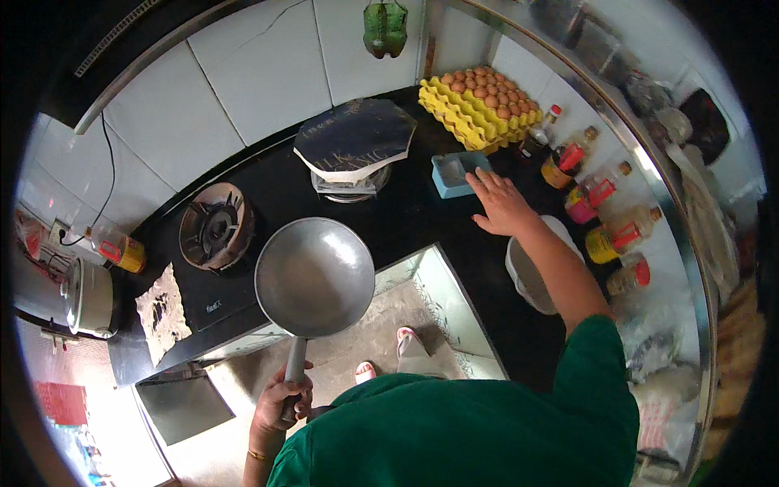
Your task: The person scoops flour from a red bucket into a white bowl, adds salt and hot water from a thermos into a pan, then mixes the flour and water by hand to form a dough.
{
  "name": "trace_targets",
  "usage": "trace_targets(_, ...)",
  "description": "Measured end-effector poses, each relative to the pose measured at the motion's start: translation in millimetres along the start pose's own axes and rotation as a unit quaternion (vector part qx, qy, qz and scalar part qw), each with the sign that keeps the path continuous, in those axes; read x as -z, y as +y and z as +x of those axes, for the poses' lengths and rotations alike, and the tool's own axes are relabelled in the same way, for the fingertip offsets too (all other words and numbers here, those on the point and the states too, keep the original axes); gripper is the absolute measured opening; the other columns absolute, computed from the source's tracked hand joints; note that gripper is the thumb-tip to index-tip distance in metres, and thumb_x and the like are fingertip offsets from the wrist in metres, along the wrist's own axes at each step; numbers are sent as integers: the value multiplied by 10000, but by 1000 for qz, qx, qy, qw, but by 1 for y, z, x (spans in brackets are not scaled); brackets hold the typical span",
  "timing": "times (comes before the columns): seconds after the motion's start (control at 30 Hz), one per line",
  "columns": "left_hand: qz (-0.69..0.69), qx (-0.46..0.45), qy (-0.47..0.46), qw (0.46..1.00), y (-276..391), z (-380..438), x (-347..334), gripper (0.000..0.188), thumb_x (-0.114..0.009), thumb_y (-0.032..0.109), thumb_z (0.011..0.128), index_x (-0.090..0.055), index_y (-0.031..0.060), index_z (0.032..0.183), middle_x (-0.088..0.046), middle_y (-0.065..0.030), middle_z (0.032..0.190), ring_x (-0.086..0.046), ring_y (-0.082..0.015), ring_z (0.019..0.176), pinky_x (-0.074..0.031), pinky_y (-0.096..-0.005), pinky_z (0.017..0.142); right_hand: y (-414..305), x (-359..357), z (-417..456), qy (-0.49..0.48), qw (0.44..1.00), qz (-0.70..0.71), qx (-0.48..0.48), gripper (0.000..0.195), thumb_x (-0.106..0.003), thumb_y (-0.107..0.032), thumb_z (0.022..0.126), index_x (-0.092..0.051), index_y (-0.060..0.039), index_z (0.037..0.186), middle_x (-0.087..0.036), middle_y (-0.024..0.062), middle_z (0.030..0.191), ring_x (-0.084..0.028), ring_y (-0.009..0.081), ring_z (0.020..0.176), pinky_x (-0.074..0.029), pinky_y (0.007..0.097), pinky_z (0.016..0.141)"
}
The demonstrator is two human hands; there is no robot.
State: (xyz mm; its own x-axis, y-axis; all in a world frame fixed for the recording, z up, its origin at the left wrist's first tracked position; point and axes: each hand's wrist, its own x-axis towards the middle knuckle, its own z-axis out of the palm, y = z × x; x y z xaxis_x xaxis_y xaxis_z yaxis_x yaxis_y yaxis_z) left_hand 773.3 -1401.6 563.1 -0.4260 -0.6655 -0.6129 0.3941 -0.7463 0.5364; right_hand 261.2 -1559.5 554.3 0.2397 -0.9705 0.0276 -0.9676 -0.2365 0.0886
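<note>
My left hand (283, 399) grips the handle of a grey metal frying pan (314, 277), held upright over the counter's front edge with its inner face showing. My right hand (500, 202) reaches over the black counter, its fingers at the right rim of a light-blue plastic container (453, 190) that has something pale in it. Nothing shows in that hand, and its fingers are apart. Below my right forearm, partly hidden, stands a white plastic bowl (517, 274). Left of the pan is a gas burner (219, 228) with a round metal surround.
Yellow egg trays (453, 122) with brown eggs stand at the back right, beside several bottles (563, 164). A dark patterned board (359, 137) covers the rear middle burner. At left are a stained cloth (163, 316), an oil bottle (125, 252) and a lidded pot (91, 298).
</note>
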Motion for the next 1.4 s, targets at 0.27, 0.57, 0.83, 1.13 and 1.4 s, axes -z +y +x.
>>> trace_targets(0.27, -22, -27, 70, 997, 5, 51, -62, 438, -558, 56, 744, -488, 6, 1173, -495, -55, 698, -433, -118, 452, -337, -229, 364, 87, -57, 101, -82, 980, -76, 165, 962, -733, -351, 707, -202, -101, 1469, -209, 256, 1488, -280, 406, 1354, -245, 479, 1103)
trace_targets(0.57, -10, -5, 92, 996, 12, 86, -91, 474, -576, 58, 691, -486, -39, 1145, -523, -85, 714, -462, -150, 425, -373, -264, 352, 107, -46, 132, -131, 971, 22, 201, 967, -771, -320, 643, -266, -140, 1448, -319, 247, 1414, -424, 405, 1224, -343, 445, 1050)
trace_targets(0.83, 7, 20, 84, 996, 17, 104, -104, 482, -580, 59, 692, -478, -31, 1154, -516, -80, 705, -459, -145, 429, -368, -263, 350, 143, -25, 160, -236, 909, 316, 132, 542, -677, -222, 740, -558, -74, 1247, -603, 162, 1185, -576, 298, 1086, -451, 361, 932)
trace_targets(1.13, 19, 13, 74, 997, 16, 113, -116, 483, -585, 61, 696, -477, -33, 1158, -518, -80, 703, -453, -139, 421, -365, -249, 348, 171, -21, 170, 170, 969, 137, 115, 280, -581, -138, 846, -562, -68, 1117, -605, 158, 995, -590, 345, 946, -483, 406, 791)
trace_targets(1.4, 20, 15, 61, 998, 14, 122, -119, 484, -580, 66, 704, -473, -33, 1165, -530, -89, 712, -449, -135, 411, -353, -242, 344, 109, -54, 113, 36, 975, 192, 107, 143, -585, -153, 831, -513, -57, 910, -587, 162, 803, -600, 377, 771, -484, 475, 663)
